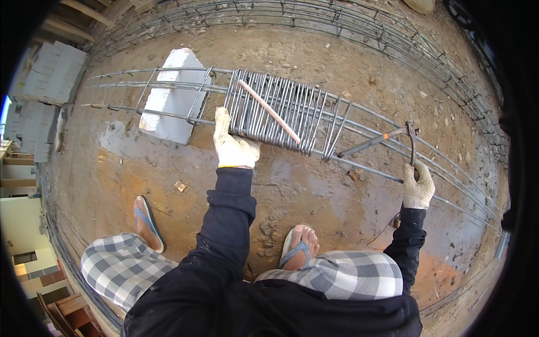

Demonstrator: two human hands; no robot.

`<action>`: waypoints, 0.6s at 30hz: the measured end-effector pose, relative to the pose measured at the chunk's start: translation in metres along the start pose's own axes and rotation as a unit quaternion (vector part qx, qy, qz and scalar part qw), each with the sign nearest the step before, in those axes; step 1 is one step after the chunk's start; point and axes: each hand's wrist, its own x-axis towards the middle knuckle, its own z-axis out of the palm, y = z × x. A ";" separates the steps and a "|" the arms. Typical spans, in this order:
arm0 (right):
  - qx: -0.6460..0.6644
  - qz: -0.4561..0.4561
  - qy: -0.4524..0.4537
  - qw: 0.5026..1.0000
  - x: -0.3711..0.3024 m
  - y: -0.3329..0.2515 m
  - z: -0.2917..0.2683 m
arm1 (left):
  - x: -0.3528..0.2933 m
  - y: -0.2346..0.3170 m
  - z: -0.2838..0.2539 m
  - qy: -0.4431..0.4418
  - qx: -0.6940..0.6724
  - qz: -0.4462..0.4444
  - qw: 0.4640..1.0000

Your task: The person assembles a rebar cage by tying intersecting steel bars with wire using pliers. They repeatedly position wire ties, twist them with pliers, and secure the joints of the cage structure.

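Observation:
A tight row of steel stirrups (pixel 275 112) hangs around several long rebars (pixel 370 174). My left hand (pixel 238 151), in a cream knitted glove, grips the near-left edge of this bundle. Its thumb points up, and the other fingers are hidden behind the steel. A thin pale reddish stick (pixel 269 111) lies slantwise across the stirrups. To the right, my gloved right hand (pixel 418 188) is closed around one handle of tying pincers (pixel 413 135). Their handles are spread, and the other one reaches left across the bars.
A white block (pixel 179 101) supports the bars on the left. Beyond lies a long rebar cage (pixel 337 22) on wet, muddy ground (pixel 191 208). Stacked grey blocks (pixel 50 78) stand at far left. My sandalled feet (pixel 297 244) are on the near side.

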 end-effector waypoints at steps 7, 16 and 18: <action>-0.020 -0.032 0.011 0.999 0.000 0.005 -0.003 | -0.001 0.009 0.009 0.024 0.009 0.033 0.999; -0.042 -0.026 0.031 0.998 -0.002 0.003 -0.001 | 0.000 0.008 -0.003 0.027 0.042 0.023 0.998; 0.004 -0.030 0.035 0.999 -0.002 0.002 -0.002 | 0.002 0.010 -0.007 0.017 0.022 0.008 1.000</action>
